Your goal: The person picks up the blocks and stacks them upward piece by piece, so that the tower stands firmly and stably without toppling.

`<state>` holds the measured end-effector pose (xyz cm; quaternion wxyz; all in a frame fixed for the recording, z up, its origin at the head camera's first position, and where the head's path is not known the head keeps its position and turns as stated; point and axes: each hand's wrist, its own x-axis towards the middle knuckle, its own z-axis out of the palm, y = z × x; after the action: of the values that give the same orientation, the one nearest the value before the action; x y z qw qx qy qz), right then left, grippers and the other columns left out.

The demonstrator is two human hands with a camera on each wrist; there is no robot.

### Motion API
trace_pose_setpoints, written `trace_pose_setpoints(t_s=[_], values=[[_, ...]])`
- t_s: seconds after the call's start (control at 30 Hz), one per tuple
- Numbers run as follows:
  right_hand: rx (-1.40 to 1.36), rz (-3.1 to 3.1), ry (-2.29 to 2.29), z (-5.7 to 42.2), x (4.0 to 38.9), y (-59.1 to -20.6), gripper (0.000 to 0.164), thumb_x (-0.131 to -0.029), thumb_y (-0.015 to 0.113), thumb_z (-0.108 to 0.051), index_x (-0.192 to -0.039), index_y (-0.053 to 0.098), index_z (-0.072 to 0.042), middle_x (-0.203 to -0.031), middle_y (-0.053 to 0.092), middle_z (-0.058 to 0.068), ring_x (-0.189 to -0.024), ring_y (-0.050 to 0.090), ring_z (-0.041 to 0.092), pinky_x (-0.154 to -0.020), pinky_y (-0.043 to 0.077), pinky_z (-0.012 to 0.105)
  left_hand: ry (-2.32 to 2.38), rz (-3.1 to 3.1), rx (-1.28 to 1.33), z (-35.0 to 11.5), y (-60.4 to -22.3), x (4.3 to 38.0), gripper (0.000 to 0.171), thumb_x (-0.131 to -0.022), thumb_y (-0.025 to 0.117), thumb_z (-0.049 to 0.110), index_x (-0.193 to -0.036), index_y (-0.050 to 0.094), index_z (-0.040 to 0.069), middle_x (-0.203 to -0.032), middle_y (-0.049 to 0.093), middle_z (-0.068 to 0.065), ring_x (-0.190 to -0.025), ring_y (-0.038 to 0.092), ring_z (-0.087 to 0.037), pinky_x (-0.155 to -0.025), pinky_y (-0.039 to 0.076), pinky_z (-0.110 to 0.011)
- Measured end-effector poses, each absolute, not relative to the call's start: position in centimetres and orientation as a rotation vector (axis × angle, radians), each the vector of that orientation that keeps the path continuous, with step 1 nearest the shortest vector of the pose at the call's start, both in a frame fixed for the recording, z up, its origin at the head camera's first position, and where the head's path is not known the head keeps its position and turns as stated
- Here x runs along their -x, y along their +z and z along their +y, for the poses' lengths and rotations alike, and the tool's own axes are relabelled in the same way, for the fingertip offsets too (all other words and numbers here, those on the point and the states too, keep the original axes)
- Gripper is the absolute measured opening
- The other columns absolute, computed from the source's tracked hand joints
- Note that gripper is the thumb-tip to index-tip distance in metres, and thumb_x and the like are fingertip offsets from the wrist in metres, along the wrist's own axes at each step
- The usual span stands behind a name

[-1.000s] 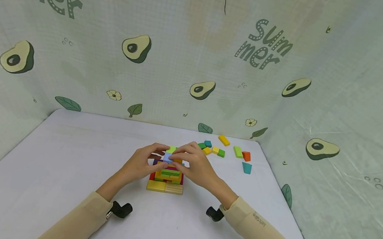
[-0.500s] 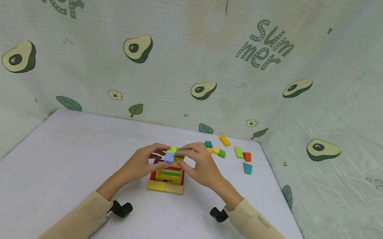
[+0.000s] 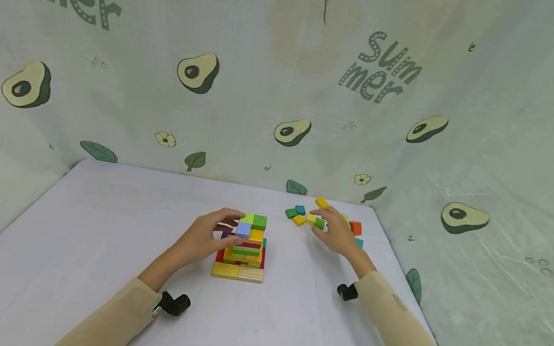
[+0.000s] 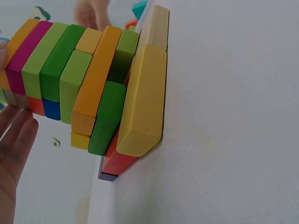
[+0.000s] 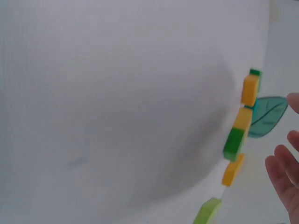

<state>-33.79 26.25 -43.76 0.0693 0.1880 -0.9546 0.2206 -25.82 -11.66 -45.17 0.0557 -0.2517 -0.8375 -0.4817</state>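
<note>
A tower of coloured wooden blocks [image 3: 246, 252] stands mid-table, with a light blue block [image 3: 243, 230] and two green blocks, one light [image 3: 247, 218] and one darker [image 3: 259, 222], at its top. My left hand [image 3: 206, 232] rests against the tower's upper left side. In the left wrist view its fingers [image 4: 21, 135] lie fairly straight along the stacked blocks. Over at the right, my right hand [image 3: 333, 231] hovers by a yellow block [image 3: 311, 219] and a green block [image 3: 319, 223]. Its fingers look spread in the right wrist view, apart from the blocks, holding nothing.
Other loose blocks lie at the back right: a teal one [image 3: 300, 210], a dark green one [image 3: 291, 213], a yellow one [image 3: 321, 202] and an orange-red one [image 3: 356, 228]. A patterned cloth [image 3: 244, 92] hangs behind the white table [image 3: 118, 208].
My right hand has left the top of the tower and moved right to the loose blocks. The light blue block stays on the tower. My left hand has barely moved.
</note>
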Motion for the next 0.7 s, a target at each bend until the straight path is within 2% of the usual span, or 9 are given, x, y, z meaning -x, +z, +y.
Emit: trace_pose_setpoints(t_s=[0.23,0.7], values=[[-0.392,-3.065,0.583,28.9,36.0,-45.6,0.043,-0.1,0.072,-0.011,-0.142,0.065,-0.005,-0.147,0.058,0.02,-0.122,0.062,0.038,-0.108,0.053,0.056,-1.46,-2.514,0.781,-11.7,-45.5,25.9,0.06,-0.091,0.087,0.027,-0.145,0.061,0.02,-0.137,0.068,-0.004,-0.122,0.069,-0.033,-0.104,0.058,-0.045],[-0.363,-3.034,0.599,29.0,36.8,-46.5,0.029,-0.098,0.075,-0.003,-0.126,0.075,-0.002,-0.12,0.073,0.014,-0.102,0.065,0.028,-0.097,0.059,0.046,-1.433,-2.522,0.785,-11.8,-45.3,25.8,0.065,-0.091,0.087,0.027,-0.149,0.059,0.021,-0.147,0.063,-0.003,-0.124,0.068,-0.032,-0.104,0.058,-0.047]])
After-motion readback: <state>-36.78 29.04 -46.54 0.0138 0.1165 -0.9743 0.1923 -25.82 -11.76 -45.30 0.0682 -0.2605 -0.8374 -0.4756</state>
